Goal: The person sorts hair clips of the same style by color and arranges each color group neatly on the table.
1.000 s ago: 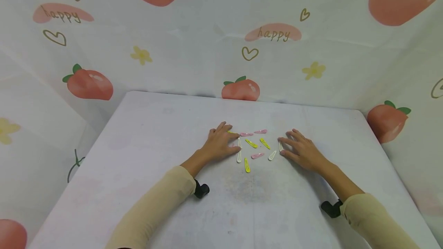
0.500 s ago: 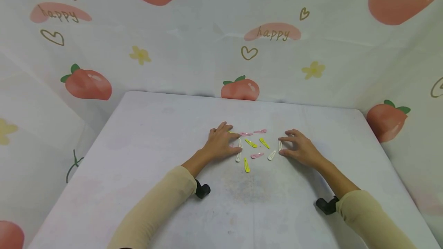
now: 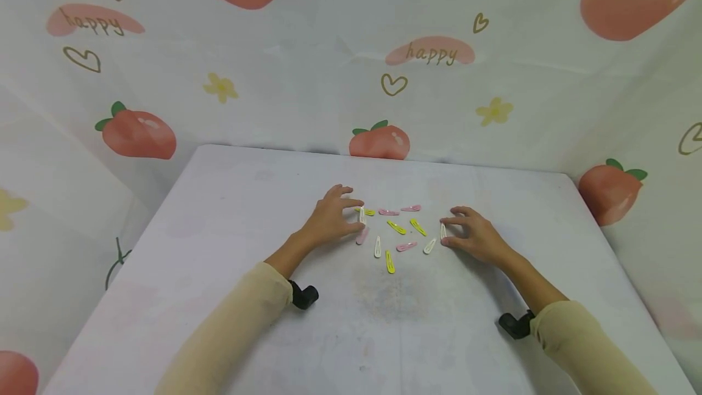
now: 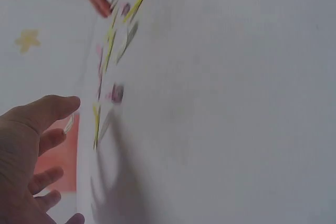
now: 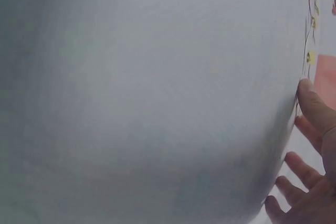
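My left hand [image 3: 331,218] pinches a white snap hair clip [image 3: 362,216] between thumb and index finger, lifted off the table in the left wrist view, where the clip [image 4: 69,124] shows by the fingertips. Just below it lies a pink hair clip [image 3: 362,236], with a yellow one [image 3: 369,213] behind. On the right side of the group, my right hand [image 3: 476,235] holds another white hair clip [image 3: 443,232] between thumb and index finger. Between the hands lie loose clips: pink [image 3: 407,247], yellow [image 3: 390,262] and white [image 3: 377,247] among them. The right wrist view hides most of its clip.
All clips lie on a white-covered table [image 3: 307,346]. A curtain [image 3: 307,90] printed with peaches and flowers hangs along its back edge. Black wrist cameras, such as the left one [image 3: 304,295], sit at both sleeves.
My left hand has moved left and slightly up with a white clip, uncovering the pink and yellow clips near it. Another white clip stays where it lay. My right hand has barely moved.
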Available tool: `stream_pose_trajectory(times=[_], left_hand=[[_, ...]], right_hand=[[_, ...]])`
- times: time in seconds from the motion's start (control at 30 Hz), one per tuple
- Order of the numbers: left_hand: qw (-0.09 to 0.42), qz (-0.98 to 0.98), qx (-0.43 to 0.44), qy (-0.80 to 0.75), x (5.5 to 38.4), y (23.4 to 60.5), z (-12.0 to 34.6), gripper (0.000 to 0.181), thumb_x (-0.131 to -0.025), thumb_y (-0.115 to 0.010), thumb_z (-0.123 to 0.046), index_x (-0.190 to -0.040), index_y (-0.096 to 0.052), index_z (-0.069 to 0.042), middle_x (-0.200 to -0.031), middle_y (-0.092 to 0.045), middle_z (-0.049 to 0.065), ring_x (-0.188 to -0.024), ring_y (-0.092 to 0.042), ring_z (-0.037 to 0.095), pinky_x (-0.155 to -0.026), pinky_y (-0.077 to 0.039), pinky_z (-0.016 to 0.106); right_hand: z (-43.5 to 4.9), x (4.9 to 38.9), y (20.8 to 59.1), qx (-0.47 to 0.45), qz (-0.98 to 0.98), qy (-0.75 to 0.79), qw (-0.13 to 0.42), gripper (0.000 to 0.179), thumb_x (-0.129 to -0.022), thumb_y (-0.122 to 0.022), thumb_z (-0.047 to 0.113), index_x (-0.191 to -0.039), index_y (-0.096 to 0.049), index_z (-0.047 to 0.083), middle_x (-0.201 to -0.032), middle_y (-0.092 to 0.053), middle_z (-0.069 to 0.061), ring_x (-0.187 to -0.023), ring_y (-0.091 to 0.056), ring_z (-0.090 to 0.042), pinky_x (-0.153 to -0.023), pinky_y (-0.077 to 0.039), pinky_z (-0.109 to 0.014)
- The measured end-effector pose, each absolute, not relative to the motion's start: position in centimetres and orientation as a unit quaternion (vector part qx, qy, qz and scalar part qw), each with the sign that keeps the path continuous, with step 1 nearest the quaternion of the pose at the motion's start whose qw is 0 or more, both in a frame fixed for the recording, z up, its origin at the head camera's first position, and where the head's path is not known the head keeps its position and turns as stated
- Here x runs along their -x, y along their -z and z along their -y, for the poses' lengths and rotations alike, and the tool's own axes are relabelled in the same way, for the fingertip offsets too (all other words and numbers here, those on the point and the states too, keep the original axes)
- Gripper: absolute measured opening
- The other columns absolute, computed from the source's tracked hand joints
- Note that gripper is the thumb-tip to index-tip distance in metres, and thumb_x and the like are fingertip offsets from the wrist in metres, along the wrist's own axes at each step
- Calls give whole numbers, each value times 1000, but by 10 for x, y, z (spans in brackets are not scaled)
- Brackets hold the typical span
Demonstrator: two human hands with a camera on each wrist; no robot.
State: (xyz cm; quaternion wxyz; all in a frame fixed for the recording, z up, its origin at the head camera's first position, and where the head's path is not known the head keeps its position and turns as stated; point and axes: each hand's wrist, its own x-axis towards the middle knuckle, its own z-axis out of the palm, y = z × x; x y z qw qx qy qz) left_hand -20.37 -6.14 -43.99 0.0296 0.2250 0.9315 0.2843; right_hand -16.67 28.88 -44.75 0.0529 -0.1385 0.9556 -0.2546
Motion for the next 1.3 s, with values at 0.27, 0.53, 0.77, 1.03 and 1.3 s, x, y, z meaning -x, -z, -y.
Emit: stream_pose_trajectory(times=[0.27,0.53,0.77,1.03,1.3], left_hand=[[19,-942,-193,-275,211,440,121,46,-84,-75,-28,-126,-70,-10,-147,-47,19,-145,-28,39,-106,-28,69],[48,-953,-160,-253,214,433,164,49,-84,-76,-27,-129,-68,-11,-149,-44,24,-145,-23,45,-105,-27,72],[73,-954,-169,-236,213,435,178,48,-86,-74,-26,-130,-67,-10,-147,-44,28,-145,-20,50,-105,-24,74],[83,-958,-173,-212,212,435,182,49,-88,-72,-25,-133,-64,-9,-147,-44,29,-145,-19,51,-105,-24,74],[82,-956,-184,-212,214,436,183,50,-88,-72,-24,-134,-63,-9,-147,-44,29,-144,-19,53,-103,-24,75]], right_hand=[[-288,167,448,139,-955,258,45,51,-82,-82,26,-125,-68,1,-142,-47,-28,-135,-37,-49,-106,-29,-67],[-289,165,446,140,-955,256,45,51,-83,-82,25,-124,-68,0,-142,-47,-29,-135,-37,-50,-107,-29,-67],[-288,166,448,142,-956,255,44,51,-83,-81,27,-125,-68,1,-142,-47,-28,-135,-37,-49,-107,-29,-67],[-289,167,450,136,-954,262,48,52,-82,-81,24,-127,-67,1,-143,-45,-28,-137,-35,-49,-107,-28,-67],[-291,168,452,139,-954,262,47,52,-82,-82,23,-126,-67,0,-143,-46,-28,-136,-35,-49,-107,-28,-67]])
